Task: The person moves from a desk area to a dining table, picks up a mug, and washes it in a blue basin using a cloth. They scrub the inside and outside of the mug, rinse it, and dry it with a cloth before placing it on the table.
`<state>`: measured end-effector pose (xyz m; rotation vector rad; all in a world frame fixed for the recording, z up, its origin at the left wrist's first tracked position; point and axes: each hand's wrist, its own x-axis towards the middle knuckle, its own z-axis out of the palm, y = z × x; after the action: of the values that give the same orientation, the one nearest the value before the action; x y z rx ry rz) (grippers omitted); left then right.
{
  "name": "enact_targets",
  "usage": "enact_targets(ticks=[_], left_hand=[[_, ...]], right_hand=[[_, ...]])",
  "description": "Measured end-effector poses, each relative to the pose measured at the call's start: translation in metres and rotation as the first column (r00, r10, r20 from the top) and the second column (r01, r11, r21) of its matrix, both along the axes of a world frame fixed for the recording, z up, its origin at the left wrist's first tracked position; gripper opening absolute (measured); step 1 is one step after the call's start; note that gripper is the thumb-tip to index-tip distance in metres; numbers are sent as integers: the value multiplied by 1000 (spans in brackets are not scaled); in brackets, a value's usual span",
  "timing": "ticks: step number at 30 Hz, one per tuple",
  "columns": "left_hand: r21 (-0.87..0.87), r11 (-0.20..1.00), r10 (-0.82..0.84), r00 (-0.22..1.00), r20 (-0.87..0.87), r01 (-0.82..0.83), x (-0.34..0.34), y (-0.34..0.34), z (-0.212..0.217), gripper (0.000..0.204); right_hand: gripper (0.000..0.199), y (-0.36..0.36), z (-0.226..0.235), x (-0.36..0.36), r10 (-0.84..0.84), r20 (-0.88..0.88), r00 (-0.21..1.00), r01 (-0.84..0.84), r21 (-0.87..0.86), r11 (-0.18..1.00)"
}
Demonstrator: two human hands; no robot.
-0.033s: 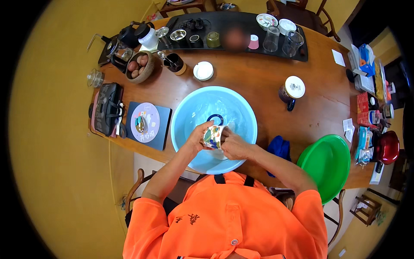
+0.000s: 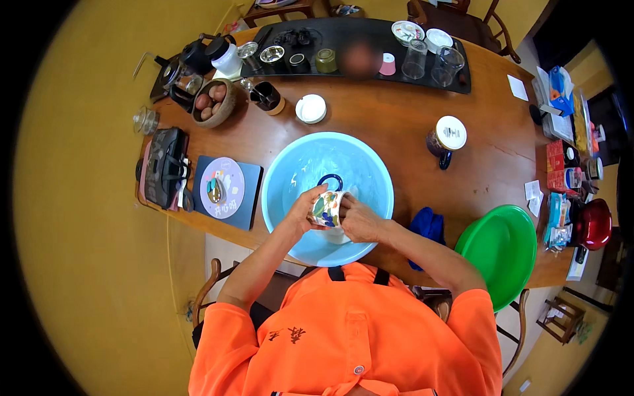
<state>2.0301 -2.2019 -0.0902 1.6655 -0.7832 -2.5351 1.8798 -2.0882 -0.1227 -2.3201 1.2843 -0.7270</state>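
Over a light blue basin (image 2: pixel 277 153) of water, I hold a white mug (image 2: pixel 325 209) with a colourful leaf pattern and a dark blue handle. The mug lies tilted on its side, its mouth toward the right. My left hand (image 2: pixel 309 208) is closed round its base end. My right hand (image 2: pixel 360 221) reaches into the mouth, with curled fingers mostly hidden inside; what they grip, if anything, does not show. Something whitish, too indistinct to name, shows just below the mug.
Right of the basin lie a blue cloth (image 2: pixel 428 228) and a green basin (image 2: pixel 498 257). Farther back stands an upturned mug (image 2: pixel 451 134). At left are a blue board (image 2: pixel 248 198) and a black bag (image 2: pixel 165 165). A dark tray (image 2: pixel 356 33) with cups and glasses lies across the back.
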Motion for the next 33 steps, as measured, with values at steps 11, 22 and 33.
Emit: enact_targets(ticks=[11,22,33], left_hand=[[-790,590,-141,942,-305,-168,1,20,20,61],[-360,909,173,976,-131,-209,2,13,-2,37],[-462,881,-199,967,-159,105,12,3,13,61]], right_hand=[[35,-7,17,13,-722,687,83,-310,706,637],[49,0,27,6,34,-30,999,-24,290,957],[38,7,18,13,-404,705,583,-134,574,808]])
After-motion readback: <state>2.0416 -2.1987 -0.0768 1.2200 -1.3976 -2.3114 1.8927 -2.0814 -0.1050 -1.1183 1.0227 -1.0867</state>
